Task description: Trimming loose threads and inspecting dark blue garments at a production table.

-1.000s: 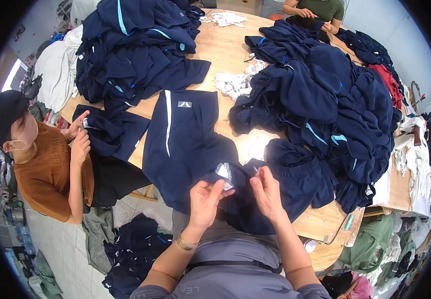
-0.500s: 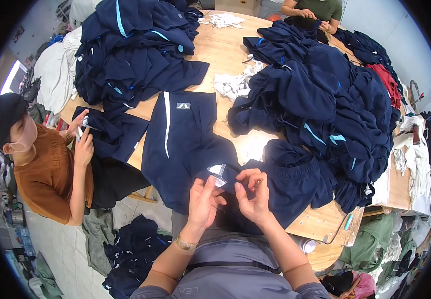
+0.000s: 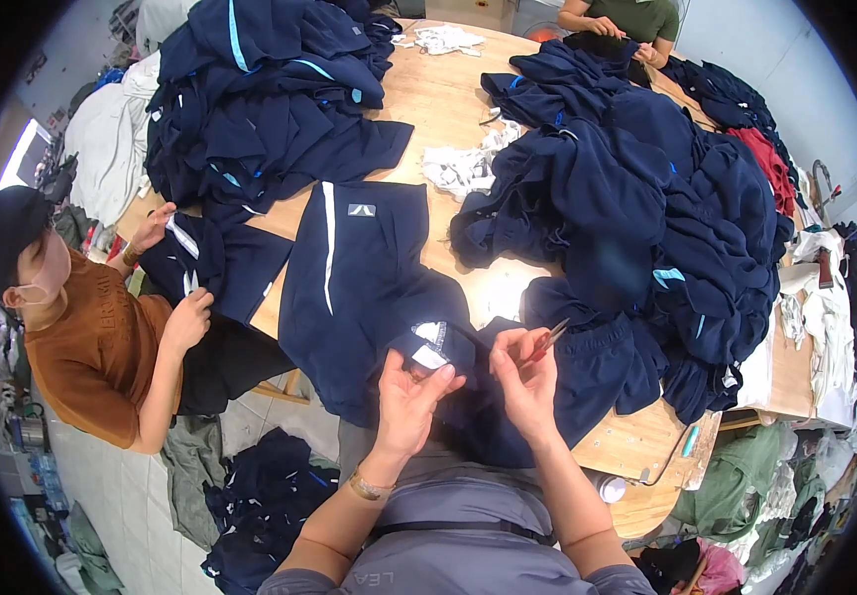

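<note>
The navy garment (image 3: 374,248) lies spread across the near side of the wooden table (image 3: 428,94), its near end raised. A slim white stripe (image 3: 329,253) runs down its left side, beside a small pale badge (image 3: 361,210). The left hand (image 3: 410,402) pinches that raised end near a white patch (image 3: 429,355); the right hand (image 3: 525,372) grips red-handled snips (image 3: 551,339), tips pointing far right.

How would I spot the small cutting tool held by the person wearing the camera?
Find the big wooden table heaped with navy garments, then look at its near edge for the camera wearer's right hand. The snips poke out of that hand, tips angled away and to the right. Their red handle and metallic blades set them apart from the dark garments around them.
</note>
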Motion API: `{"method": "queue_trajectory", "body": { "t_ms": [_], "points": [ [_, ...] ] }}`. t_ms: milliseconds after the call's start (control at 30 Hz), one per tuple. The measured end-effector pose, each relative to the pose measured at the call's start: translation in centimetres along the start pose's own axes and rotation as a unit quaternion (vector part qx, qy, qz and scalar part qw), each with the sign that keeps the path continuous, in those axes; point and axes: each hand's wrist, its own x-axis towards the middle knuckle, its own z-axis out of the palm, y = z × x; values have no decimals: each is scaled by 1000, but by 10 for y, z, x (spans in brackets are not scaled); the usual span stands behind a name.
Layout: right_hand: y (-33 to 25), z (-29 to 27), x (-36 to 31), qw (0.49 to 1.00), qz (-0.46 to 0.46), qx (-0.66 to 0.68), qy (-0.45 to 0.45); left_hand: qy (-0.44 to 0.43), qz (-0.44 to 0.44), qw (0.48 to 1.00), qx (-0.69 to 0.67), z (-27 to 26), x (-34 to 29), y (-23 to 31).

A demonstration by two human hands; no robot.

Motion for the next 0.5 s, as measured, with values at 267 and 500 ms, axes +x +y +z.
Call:
{"method": "queue_trajectory", "body": {
  "t_ms": [267,500],
  "points": [
    [-3,4,-1,973,-5,-208,-100,-24,38,998,46,1,2,-4],
    [-1,-2,2,996,29,-63,-57,-20,50,995,81,0,0,-2]
  ]
}}
